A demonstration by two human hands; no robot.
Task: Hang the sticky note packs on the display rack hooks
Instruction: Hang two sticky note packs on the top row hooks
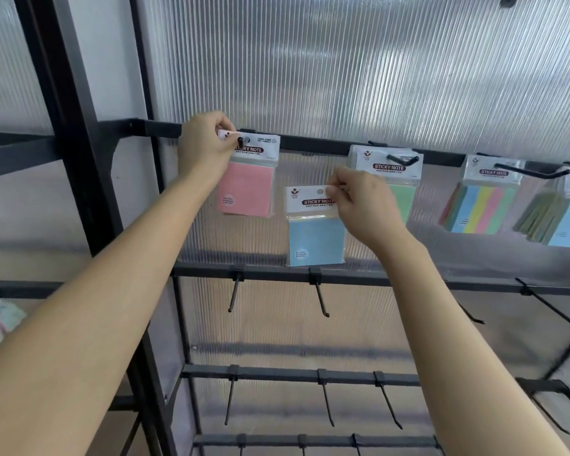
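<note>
1. A black display rack stands before a ribbed translucent panel.
2. The left hand pinches the header of the pink pack at the tip of the top bar's left hook.
3. The right hand pinches the header of the blue pack – held below the top bar, on no hook.
4. Further right, a green pack and a striped pack hang on hooks.

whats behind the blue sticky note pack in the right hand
The ribbed translucent plastic panel shows all round the blue sticky note pack pinched by the right hand, so it runs behind. The pack covers the patch directly behind it; anything else there is hidden.
</note>
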